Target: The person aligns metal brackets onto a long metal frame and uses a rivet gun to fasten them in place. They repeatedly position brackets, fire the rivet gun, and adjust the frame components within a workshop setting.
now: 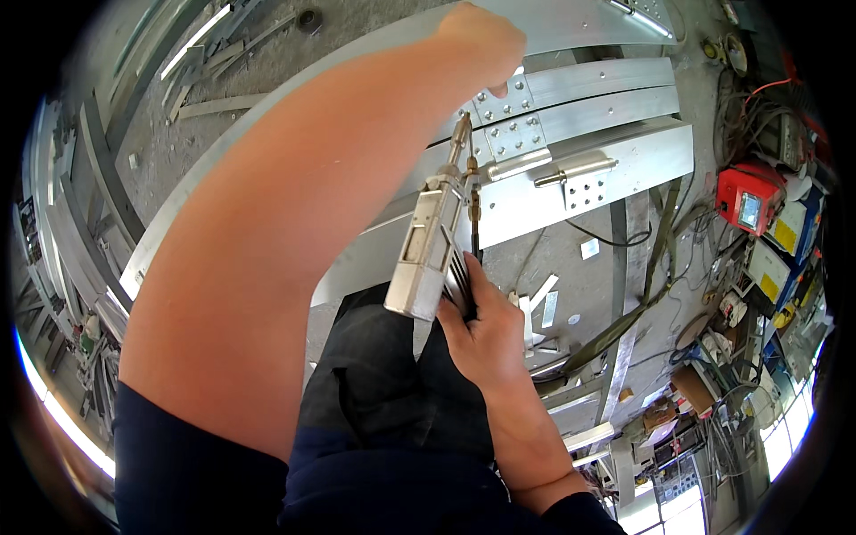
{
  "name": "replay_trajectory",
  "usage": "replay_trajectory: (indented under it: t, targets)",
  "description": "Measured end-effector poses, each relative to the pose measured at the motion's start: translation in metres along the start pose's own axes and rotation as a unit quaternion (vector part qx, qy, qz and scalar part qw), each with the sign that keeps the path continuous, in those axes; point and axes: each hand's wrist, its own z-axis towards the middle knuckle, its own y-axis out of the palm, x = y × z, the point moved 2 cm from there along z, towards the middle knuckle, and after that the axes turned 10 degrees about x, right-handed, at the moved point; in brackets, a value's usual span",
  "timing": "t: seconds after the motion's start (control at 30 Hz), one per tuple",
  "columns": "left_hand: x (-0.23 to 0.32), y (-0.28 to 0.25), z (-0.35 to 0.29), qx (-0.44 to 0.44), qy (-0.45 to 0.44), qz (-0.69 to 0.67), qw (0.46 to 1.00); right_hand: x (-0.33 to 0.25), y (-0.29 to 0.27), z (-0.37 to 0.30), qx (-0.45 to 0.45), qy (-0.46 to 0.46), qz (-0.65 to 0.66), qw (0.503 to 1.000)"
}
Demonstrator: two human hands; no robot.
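Note:
My right hand (489,334) grips a silver handheld welding gun (419,259), with a thin feed tube (473,192) running along its side. The gun's nozzle points away from me, near the edge of a hinge plate (515,135) with countersunk holes. Across the metal panels my left arm reaches far forward. My left hand (481,45) is curled beside another drilled plate (506,100), one fingertip close to it; most of the fingers are hidden, so what they hold cannot be made out. A round hinge barrel (520,164) lies by the nozzle.
A second hinge with a barrel (577,172) rests on the nearest panel (655,169). Another hinge barrel (640,16) lies on the far panel. On the right stand a red machine with a screen (751,198) and tangled cables. Metal offcuts (542,299) and long profiles (85,241) lie around.

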Motion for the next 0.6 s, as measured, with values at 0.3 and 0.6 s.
replay_trajectory:
  t: [0.3, 0.6]
  targets:
    - [0.007, 0.005, 0.013, -0.004, -0.01, 0.014, 1.0, 0.0, 0.017, 0.013, 0.027, -0.004, -0.023, 0.999]
    - [0.009, 0.009, 0.016, -0.026, -0.014, 0.009, 1.0, 0.001, 0.025, 0.015, 0.049, 0.014, -0.033, 0.998]
